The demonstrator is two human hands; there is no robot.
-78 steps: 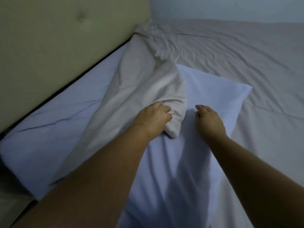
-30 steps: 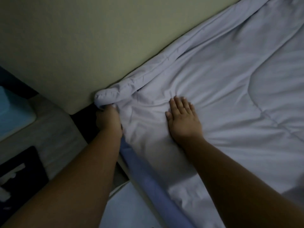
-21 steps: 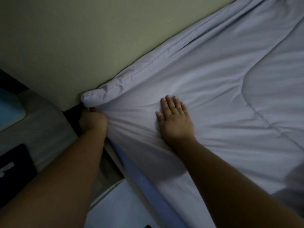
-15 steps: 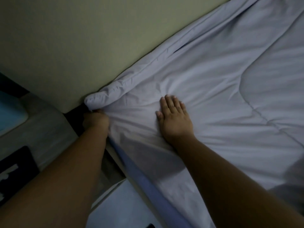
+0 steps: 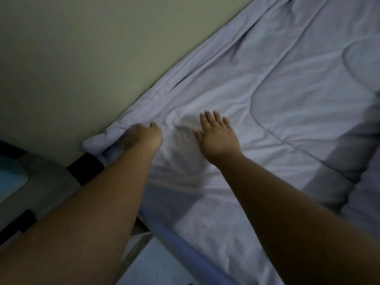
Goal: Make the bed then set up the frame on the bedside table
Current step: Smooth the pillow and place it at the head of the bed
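A pale grey quilted comforter (image 5: 277, 112) covers the bed up to the olive headboard (image 5: 92, 58). Its rolled corner (image 5: 96, 142) lies at the near end of the headboard. My left hand (image 5: 145, 136) rests on the comforter just right of that corner, blurred, with nothing visibly gripped. My right hand (image 5: 218, 136) lies flat on the comforter, fingers spread. Below my left forearm, a dark flat object (image 5: 18, 225) lies on the bedside table (image 5: 47, 182); it may be the frame.
A blue sheet edge (image 5: 185, 245) runs along the near side of the mattress. A light blue object (image 5: 10, 177) sits on the bedside table at far left. A dark gap (image 5: 86, 167) separates the table from the bed.
My left hand has let go of the comforter's corner and moved up onto the top of the comforter. My right hand stays pressed flat. The view has shifted slightly.
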